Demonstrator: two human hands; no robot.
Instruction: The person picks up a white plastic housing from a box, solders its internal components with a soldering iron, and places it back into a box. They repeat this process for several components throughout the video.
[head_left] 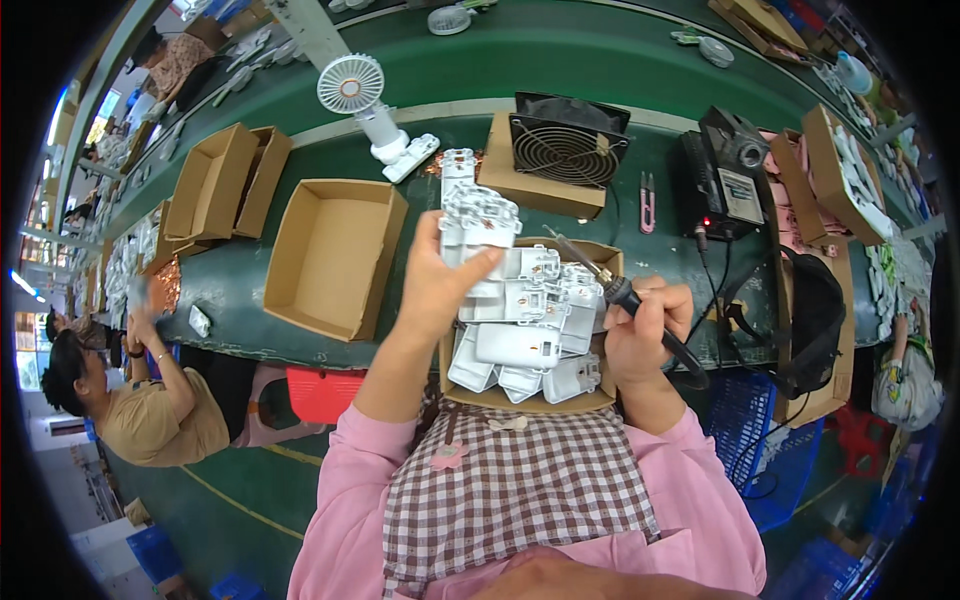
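Note:
My left hand is closed on a white plastic housing, thumb across its near side, above a cardboard box. More white pieces show just beyond my fingers; I cannot tell whether they are held too. Several white plastic housings fill the box, some with small coppery coils. In my right hand is a soldering iron, gripped like a pen at the box's right side. Its metal tip points up and left, apart from the held housing.
An empty cardboard box stands to the left. Beyond the work are a white handheld fan, a black extractor fan and pink-handled snips. At right, a black soldering station trails cables. A co-worker sits at far left.

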